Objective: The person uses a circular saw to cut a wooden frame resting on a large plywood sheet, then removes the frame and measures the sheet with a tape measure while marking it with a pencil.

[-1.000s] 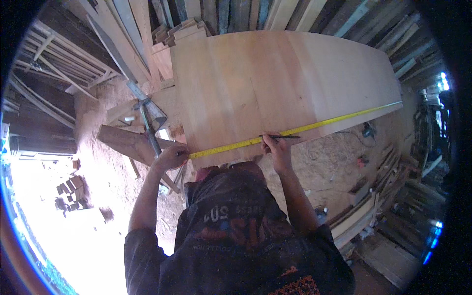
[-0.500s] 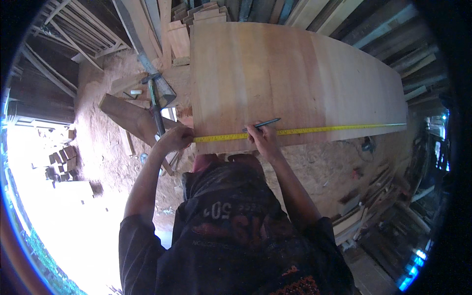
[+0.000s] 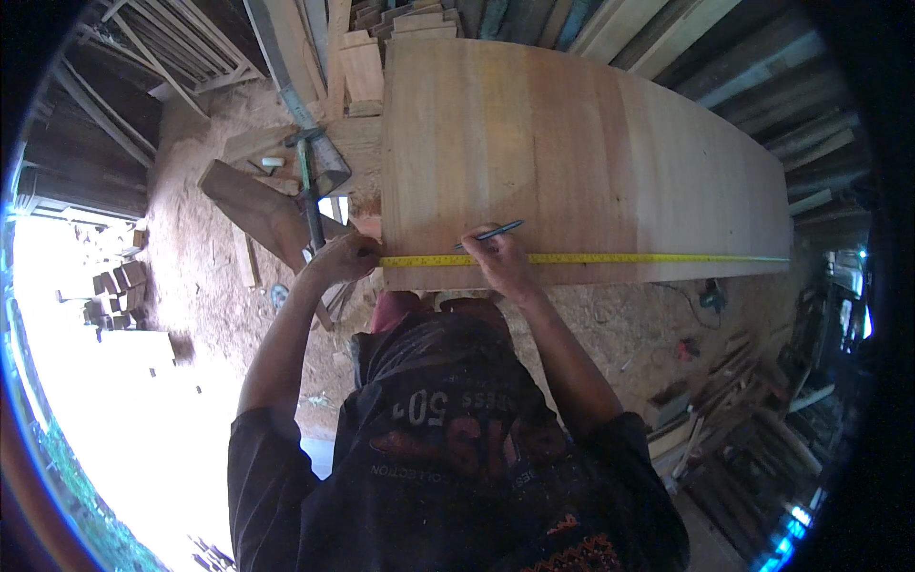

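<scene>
A large plywood sheet [image 3: 581,153] lies in front of me. Along its near edge a yellow tape measure [image 3: 620,257] is stretched out, running from the left edge to the far right end. My left hand [image 3: 341,257] pinches the tape's end at the sheet's left edge. In my right hand [image 3: 499,264] is a dark pencil [image 3: 498,232], held slanting with one end toward the upper right. That hand rests over the tape, a short way in from the left edge, and covers part of it.
Left of the sheet a hammer [image 3: 308,191] lies by wooden boards [image 3: 250,212]. Stacked wood pieces [image 3: 419,21] stand beyond the far edge, and long planks [image 3: 753,81] at the far right. A corded tool [image 3: 711,297] and scrap lumber [image 3: 715,410] lie on the dusty floor.
My right hand with the pencil has shifted slightly left along the tape. The tape now lies straighter and more level in view. My left hand stays at the sheet's edge.
</scene>
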`<state>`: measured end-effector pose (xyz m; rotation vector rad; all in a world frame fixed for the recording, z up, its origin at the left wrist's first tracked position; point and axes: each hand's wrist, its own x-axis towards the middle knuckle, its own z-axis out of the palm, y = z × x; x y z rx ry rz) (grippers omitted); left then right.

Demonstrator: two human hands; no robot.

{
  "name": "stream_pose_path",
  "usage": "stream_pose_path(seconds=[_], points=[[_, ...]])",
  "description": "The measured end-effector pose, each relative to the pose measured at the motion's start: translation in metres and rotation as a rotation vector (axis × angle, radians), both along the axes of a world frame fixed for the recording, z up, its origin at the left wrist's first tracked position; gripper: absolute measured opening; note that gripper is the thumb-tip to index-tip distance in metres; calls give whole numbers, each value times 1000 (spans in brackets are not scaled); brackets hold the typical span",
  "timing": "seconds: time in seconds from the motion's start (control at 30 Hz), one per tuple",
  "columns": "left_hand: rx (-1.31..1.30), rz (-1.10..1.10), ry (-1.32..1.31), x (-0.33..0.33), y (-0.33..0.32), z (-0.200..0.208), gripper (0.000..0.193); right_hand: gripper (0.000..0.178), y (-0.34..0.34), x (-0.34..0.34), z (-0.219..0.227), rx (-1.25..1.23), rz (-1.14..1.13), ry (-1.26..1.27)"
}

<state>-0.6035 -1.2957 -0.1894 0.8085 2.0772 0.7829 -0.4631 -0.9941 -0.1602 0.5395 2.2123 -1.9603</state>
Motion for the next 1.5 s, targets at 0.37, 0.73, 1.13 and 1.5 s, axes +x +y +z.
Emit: stream_pose_path(seconds=[0.37,0.73,1.13,1.5], points=[[108,-22,-1,-2,-5,-22,28,68,22,1,62,-348,-127,89],[5,-34,-48,-8,-4,-34,10,33,16,11,31,-293,-156,-56],[58,-327,376,-10,-1,-55,17,36,13,6,23,36,-36,-73],[2,0,-18,10,28,0,26,22,23,7,9,89,104,-11]])
